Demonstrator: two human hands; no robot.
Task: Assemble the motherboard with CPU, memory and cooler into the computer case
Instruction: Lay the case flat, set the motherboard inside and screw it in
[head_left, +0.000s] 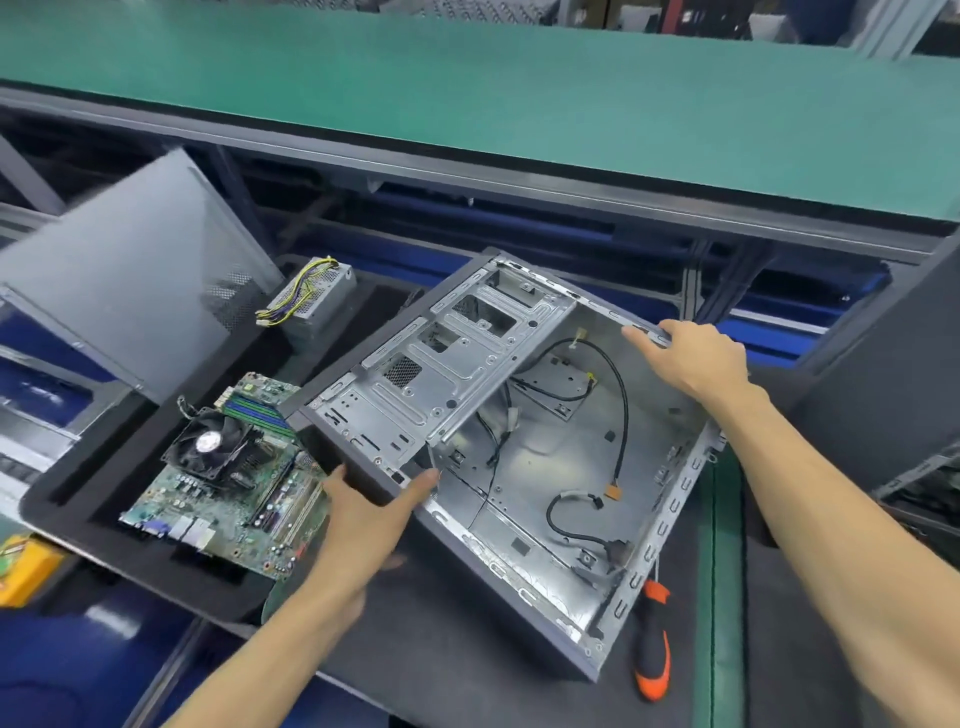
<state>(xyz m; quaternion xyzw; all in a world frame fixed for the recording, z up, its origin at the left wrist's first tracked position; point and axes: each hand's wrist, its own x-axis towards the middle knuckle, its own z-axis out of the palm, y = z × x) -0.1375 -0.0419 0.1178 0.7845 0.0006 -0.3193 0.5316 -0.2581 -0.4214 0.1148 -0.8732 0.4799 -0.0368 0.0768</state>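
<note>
**Steel case held at two edges, board not yet fitted**

Orange-and-black screwdriver (653, 642): nearest item, lying just outside the case wall below the right hand's hold, untouched.

Left hand (363, 512): thumb and fingers grasping the near-left front corner of the computer case (545, 467).

Right hand (693, 358): fingers laid over the far rim, gripping it.

Case interior, between the two holds: bare metal floor with loose black cables (618, 384); no board inside.

Motherboard (228, 478): just left of the left hand, on a black foam tray (130, 551), fan cooler (215, 441) and memory already mounted.

Power supply (311, 296) and grey side panel (130, 270): farther left, beyond the board.

Step judged: positioning the case. Next move calls for settling it flat, clearing the cables aside, then lifting the board in.
</note>
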